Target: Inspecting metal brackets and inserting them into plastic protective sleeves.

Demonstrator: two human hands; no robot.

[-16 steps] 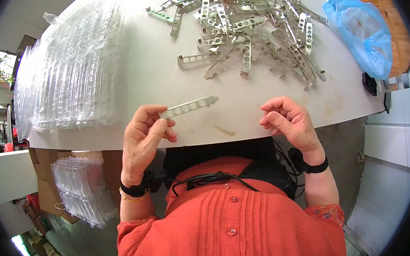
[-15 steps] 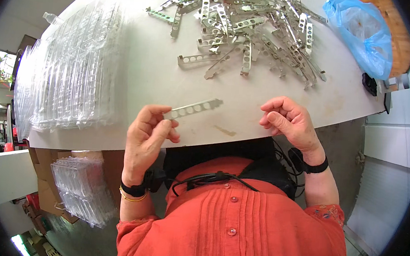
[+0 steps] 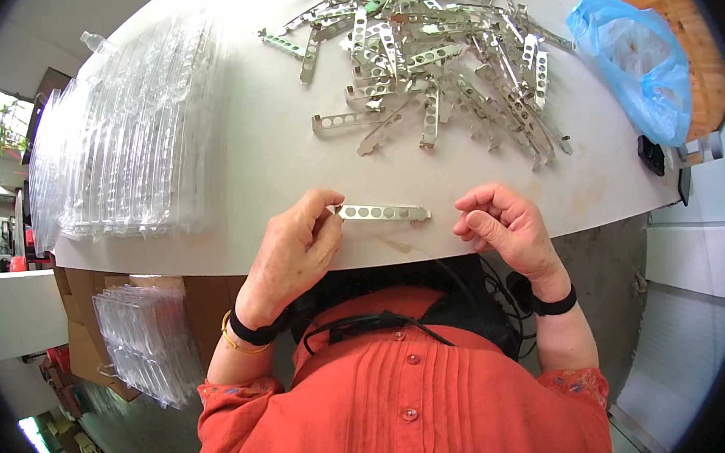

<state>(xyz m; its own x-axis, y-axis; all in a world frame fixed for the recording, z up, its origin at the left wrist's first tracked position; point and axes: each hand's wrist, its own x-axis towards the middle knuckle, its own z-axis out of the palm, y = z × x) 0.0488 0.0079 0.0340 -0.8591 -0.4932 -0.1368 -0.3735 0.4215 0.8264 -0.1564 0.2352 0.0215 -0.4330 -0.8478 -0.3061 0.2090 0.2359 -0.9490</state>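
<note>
Levelled since before, thin stiff light metal bracket (image 3: 380, 213) is pinched endwise by left hand (image 3: 297, 251); right hand (image 3: 507, 229) curled empty, best gripped at ends.

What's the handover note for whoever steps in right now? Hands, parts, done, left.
Left hand: grip shut on one metal slotted bracket, held level over the table edge.
Right hand: empty, fingers curled, just right of the bracket's free end.
Loose bracket pile at the table's far side.
Clear plastic trays stacked at left.
Done: one bracket picked.
Left: the pile.
</note>
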